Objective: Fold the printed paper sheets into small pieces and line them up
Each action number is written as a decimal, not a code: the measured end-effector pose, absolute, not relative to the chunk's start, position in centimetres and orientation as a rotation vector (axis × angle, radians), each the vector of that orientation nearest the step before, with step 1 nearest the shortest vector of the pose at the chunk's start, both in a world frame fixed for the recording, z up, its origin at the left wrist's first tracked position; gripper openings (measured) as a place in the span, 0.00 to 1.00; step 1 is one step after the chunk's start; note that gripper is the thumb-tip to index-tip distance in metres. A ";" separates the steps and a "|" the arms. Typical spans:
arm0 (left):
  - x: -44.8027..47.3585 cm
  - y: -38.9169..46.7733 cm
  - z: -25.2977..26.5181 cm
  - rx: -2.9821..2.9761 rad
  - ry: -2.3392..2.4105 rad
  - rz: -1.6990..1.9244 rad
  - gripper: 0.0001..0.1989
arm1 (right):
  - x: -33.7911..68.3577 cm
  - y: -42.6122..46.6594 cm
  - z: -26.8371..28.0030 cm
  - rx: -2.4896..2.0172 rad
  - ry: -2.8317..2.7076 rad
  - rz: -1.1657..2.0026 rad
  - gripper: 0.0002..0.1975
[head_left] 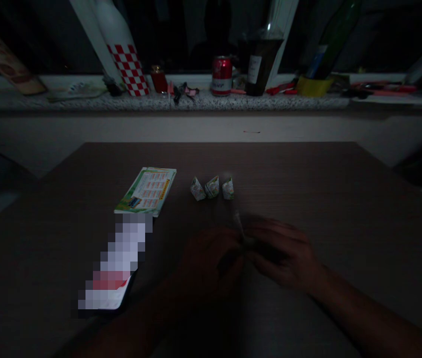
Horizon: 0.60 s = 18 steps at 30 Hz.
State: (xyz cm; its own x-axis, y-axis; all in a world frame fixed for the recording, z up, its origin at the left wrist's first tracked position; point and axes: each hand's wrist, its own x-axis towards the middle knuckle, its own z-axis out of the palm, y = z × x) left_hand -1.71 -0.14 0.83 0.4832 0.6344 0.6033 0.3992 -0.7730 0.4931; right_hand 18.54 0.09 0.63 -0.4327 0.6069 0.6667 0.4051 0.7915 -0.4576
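Note:
My left hand (214, 253) and my right hand (285, 253) meet above the middle of the table, in deep shadow. Fingertips of both are pinched on a small folded piece of paper (248, 242), mostly hidden, with a thin pale edge sticking up. Just beyond the hands stand three small folded paper pieces with pointed tips: a left one (198, 189), a middle one (212, 187) and a right one (228, 189). To their left lies a stack of printed calendar sheets (147, 191), green and white.
A lit phone (121, 263), its screen blurred out, lies left of my hands on the brown table (345, 199). Behind the table, a granite windowsill (203, 103) holds a red can (221, 75), a checkered bottle (126, 59), a dark bottle (259, 64) and a green bottle (330, 40).

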 end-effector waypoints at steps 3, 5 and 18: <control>-1.4 -0.4 0.7 2.456 0.884 1.136 0.09 | 18.3 0.1 0.3 -0.734 -2.071 0.373 0.17; -1.3 -0.5 0.7 2.453 0.886 1.128 0.09 | 18.3 0.2 0.2 -0.723 -2.052 0.399 0.15; -2.3 0.6 1.3 2.561 0.980 1.196 0.02 | 19.1 0.4 0.1 -0.695 -2.071 0.311 0.14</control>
